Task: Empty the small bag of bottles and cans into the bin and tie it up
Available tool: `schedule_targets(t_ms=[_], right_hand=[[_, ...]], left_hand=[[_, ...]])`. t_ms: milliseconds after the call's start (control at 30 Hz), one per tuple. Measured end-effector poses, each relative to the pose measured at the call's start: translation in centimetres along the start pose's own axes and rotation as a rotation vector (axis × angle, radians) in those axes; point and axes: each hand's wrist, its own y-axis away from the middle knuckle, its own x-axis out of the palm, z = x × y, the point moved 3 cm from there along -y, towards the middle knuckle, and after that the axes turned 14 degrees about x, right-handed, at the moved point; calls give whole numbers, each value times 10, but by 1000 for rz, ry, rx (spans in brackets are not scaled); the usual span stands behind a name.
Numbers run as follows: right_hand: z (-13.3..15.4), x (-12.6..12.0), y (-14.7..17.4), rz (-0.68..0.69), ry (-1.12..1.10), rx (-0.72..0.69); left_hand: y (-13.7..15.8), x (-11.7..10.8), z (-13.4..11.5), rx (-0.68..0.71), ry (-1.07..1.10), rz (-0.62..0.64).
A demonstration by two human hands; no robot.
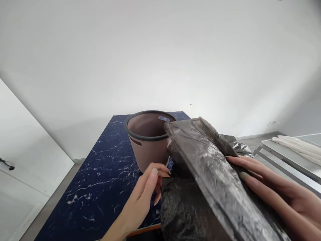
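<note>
My right hand [281, 190] grips a black plastic garbage bag [213, 167], its thumb and fingers pressed on the crinkled film. The bag is thin, partly see-through and opened out in loose folds across the lower right. My left hand [145, 190] is beside the bag's lower left edge, fingers loosely curved and apart, with nothing visibly held in them. Just beyond it stands a mauve trash can [150, 152], upright, with a black rim and oval handle slots. The bag covers part of the can's right side.
The can stands on a dark blue marbled table [100, 180] against a white wall [160, 60]. A white cabinet [25, 160] with a black handle is to the left. At right, a light-topped rack [296, 154] carries a pale folded cloth [298, 147].
</note>
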Motion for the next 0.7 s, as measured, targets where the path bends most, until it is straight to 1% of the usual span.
schedule_targets(t_ms=[67, 133, 233, 300, 333, 433, 500, 533, 600, 700], right_hand=[[3, 8, -4, 81, -95, 68], [7, 17, -6, 204, -203, 143], [9, 29, -6, 359, -328, 252], [8, 34, -6, 385, -372, 296], [8, 36, -5, 393, -376, 299], [9, 42, -4, 404, -305, 242], [12, 44, -3, 378, -217, 152], [14, 45, -2, 342, -175, 102], [18, 45, -1, 270, -108, 9], [20, 44, 1, 230, -47, -84]], left_hand=[[-2, 2, -6, -16, -17, 51], [-5, 3, -10, -12, -98, 70], [-10, 3, -17, 49, -265, 10], [-15, 5, -24, 98, -331, -41], [-17, 6, -29, 116, -341, -44], [-24, 14, -47, 164, -312, 3], [-27, 19, -58, 193, -287, 6], [-28, 20, -62, 193, -276, 1], [-30, 23, -65, 146, -253, 8], [-30, 26, -59, 35, -206, 53]])
